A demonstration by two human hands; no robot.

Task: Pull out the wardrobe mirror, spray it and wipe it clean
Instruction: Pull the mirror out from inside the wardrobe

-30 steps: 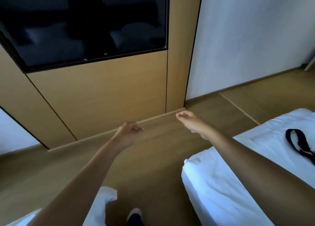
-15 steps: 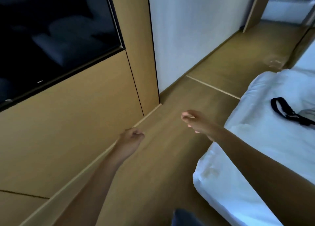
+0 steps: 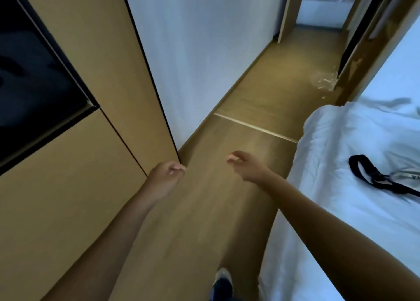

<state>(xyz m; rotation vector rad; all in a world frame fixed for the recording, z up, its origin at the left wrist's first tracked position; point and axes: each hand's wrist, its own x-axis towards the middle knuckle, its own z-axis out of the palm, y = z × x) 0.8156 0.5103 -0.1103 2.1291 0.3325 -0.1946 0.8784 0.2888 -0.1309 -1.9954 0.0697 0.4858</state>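
Note:
My left hand (image 3: 167, 178) hangs in front of me with its fingers curled into a loose fist and nothing in it, close to the corner of the wooden wall panelling (image 3: 75, 169). My right hand (image 3: 246, 166) is held out over the wooden floor (image 3: 204, 221), fingers bent and slightly apart, holding nothing. No mirror, spray bottle or cloth is in view. At the far upper right a tall wooden unit with a dark vertical edge (image 3: 361, 39) stands beside the passage; I cannot tell whether it is the wardrobe.
A dark wall-mounted screen (image 3: 29, 78) sits in the panelling on the left, with a white wall (image 3: 200, 50) beyond it. A white bed (image 3: 354, 187) fills the right side, with a black strap (image 3: 372, 175) on it. A narrow passage leads to a doorway (image 3: 318, 7). My shoe (image 3: 223, 282) shows below.
The view has swung right, from facing the panelling and screen to looking down the passage between wall and bed. Both hands stay raised and empty.

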